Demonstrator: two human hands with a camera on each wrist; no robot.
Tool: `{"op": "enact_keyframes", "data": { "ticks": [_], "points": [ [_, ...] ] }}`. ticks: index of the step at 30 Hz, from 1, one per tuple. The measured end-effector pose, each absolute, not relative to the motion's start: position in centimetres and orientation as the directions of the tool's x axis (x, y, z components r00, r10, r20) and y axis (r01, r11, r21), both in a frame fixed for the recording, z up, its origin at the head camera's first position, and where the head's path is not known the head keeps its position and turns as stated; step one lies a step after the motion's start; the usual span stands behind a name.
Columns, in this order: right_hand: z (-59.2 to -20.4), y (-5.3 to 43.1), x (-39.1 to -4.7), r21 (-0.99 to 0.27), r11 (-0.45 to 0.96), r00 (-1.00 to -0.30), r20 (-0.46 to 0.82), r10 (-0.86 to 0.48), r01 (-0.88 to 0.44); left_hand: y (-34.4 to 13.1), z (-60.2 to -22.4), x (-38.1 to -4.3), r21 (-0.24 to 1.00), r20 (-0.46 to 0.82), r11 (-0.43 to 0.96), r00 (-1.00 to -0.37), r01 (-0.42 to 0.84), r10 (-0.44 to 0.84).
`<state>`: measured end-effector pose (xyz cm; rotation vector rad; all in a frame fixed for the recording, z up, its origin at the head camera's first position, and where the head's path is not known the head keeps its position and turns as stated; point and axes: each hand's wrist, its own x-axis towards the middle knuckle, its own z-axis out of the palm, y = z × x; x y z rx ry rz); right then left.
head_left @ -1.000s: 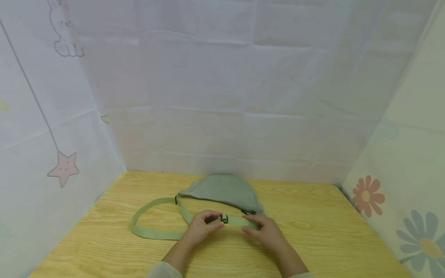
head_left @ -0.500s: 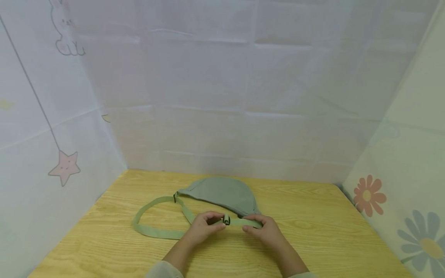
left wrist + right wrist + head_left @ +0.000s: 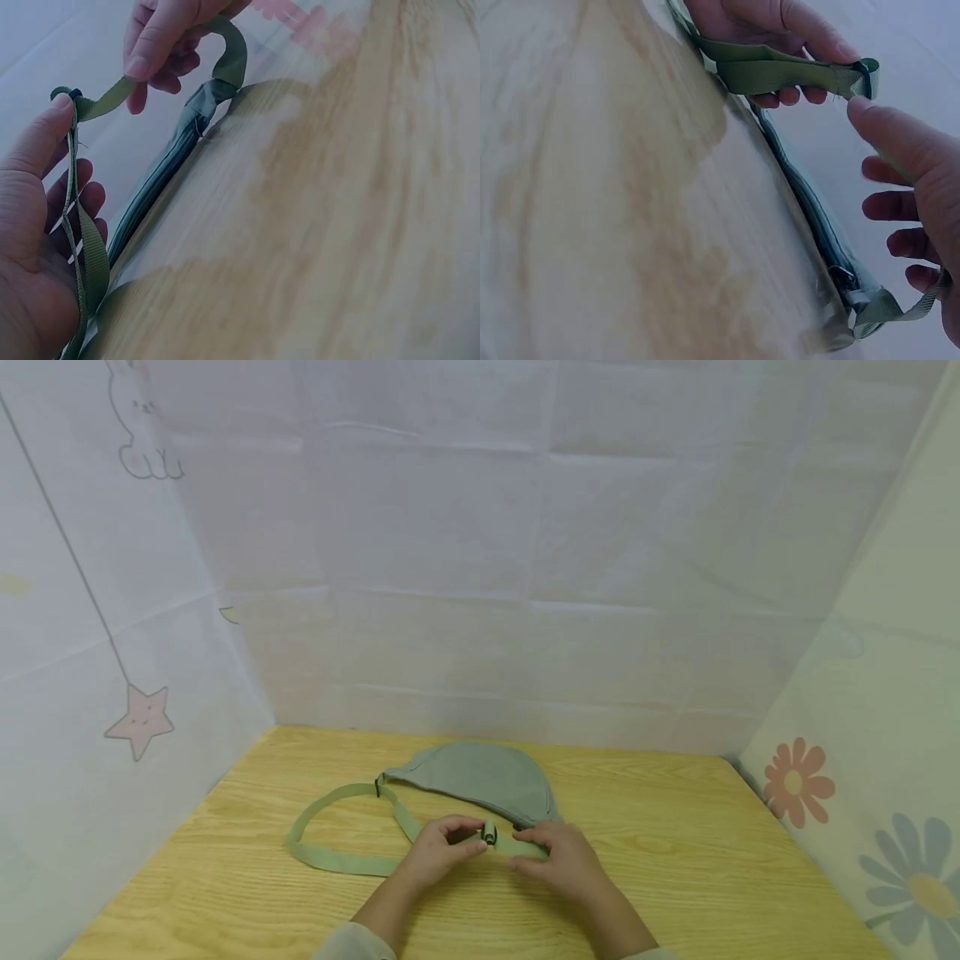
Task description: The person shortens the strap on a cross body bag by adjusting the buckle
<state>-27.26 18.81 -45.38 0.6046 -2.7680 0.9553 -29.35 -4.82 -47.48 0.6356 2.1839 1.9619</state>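
Observation:
A grey-green waist bag [image 3: 480, 777] lies flat on the wooden table, its zip edge toward me. Its light green strap [image 3: 341, 863] loops out to the left and comes back between my hands. My left hand [image 3: 435, 853] pinches the strap right at a small dark slider buckle [image 3: 489, 835], its thumb against the buckle in the left wrist view. On the other side of the buckle, my right hand [image 3: 562, 858] pinches the single strap between thumb and fingers. In the right wrist view, doubled webbing [image 3: 772, 73] runs across my left fingers to the buckle.
A second dark slider [image 3: 378, 787] joins the strap near the bag's left end. White printed cloth [image 3: 420, 568] hangs behind the table [image 3: 712, 860] and along both sides, close to its edges.
My right hand has moved slightly left, closer to the buckle, and the strap span between the hands is shorter. The bag's right end shifted slightly toward me earlier. My left hand stays nearly still.

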Motion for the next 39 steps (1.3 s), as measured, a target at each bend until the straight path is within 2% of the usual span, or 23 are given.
{"op": "enact_keyframes", "data": {
  "ticks": [10,30,34,39],
  "points": [
    [-44.6,18.5,-26.8,-0.667,0.666,-0.938,0.166,-0.305,-0.334,-4.8,-47.5,-29.3,0.975,0.172,0.066,-0.903,0.214,0.393],
    [-44.9,18.3,-26.9,-0.709,0.625,-0.936,0.151,-0.318,-0.327,-4.7,-47.3,-29.0,0.977,0.163,0.067,-0.906,0.205,0.391],
    [-45.1,17.8,-26.9,-0.777,0.565,-0.953,0.150,-0.262,-0.278,-4.7,-47.2,-29.0,0.977,0.167,0.057,-0.910,0.203,0.380],
    [-45.5,17.0,-27.0,-0.854,0.479,-0.979,0.164,-0.120,-0.202,-4.7,-47.4,-29.1,0.978,0.192,-0.006,-0.901,0.206,0.390]
  ]
}}
